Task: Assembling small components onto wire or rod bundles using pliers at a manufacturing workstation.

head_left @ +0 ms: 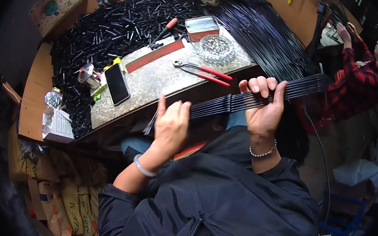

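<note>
A flat bundle of thin black rods (217, 106) spans the space between my two hands, in front of the bench edge. The rods lie side by side, with a row of small joints partway along. My left hand (170, 125) is closed around the bundle near its left end, and the loose tips poke out beyond it. Toward the other end my right hand (264, 109) grips the rods, palm turned up, fingers curled over them and thumb raised. The far right end reaches past that hand. Red-handled pincers (204, 72) lie on the stone slab (156, 81) just beyond the bundle.
Small black tubes (120, 26) are heaped across the back and left. Long black rods (263, 34) lie at the back right. A phone (117, 84), glass dish (215, 47), tin (201, 27) and screwdriver (165, 29) sit nearby. Another person in red plaid (354, 83) works at right.
</note>
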`<action>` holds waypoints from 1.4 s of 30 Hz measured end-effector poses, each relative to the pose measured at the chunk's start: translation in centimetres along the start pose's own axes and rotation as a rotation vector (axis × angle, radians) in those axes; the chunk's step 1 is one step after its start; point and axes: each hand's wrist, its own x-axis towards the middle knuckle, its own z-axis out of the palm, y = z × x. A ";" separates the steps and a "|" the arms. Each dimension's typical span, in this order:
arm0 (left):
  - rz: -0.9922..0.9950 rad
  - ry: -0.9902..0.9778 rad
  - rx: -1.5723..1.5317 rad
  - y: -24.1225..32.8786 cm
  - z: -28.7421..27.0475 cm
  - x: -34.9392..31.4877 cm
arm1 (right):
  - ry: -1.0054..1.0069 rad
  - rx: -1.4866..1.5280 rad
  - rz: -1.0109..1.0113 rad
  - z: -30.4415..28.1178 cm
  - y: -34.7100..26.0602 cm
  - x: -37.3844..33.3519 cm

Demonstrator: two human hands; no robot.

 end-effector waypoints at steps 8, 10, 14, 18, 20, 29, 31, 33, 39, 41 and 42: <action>0.118 -0.300 0.322 -1.2 -14.3 2.1 | -0.894 -1.026 0.129 2.9 1.0 -7.3; 0.176 -0.374 0.339 -0.8 -14.9 3.1 | -0.884 -1.356 -0.547 4.3 4.8 -5.2; 0.309 -0.240 0.702 0.4 -11.3 3.7 | -1.000 -1.238 -0.168 -0.6 11.4 -0.8; 0.594 0.201 0.497 1.6 -10.7 2.1 | -0.610 -0.745 0.079 -2.0 12.3 -1.9; 0.553 0.318 0.360 -0.3 -9.4 2.1 | -0.604 -0.841 0.276 -5.6 12.6 -1.8; -0.310 0.091 -1.081 -4.7 -10.1 4.9 | -0.514 -0.825 0.762 -10.2 13.0 -5.3; -0.254 0.033 -1.443 -5.9 -8.5 5.4 | -0.548 -0.829 0.787 -9.9 13.1 -5.2; -0.167 0.333 -1.598 -5.7 -5.9 5.5 | -0.616 -0.712 0.786 -9.6 12.9 -4.2; 0.078 -0.242 -1.868 -4.1 -8.7 2.4 | -0.578 -0.481 0.735 -6.8 12.6 -1.2; 0.159 -0.537 -2.016 -3.9 -9.9 2.0 | -0.510 -0.398 0.713 -6.5 12.7 -1.3; 0.158 -0.581 -1.999 -4.4 -9.7 1.8 | -0.483 -0.344 0.718 -6.3 13.1 -1.6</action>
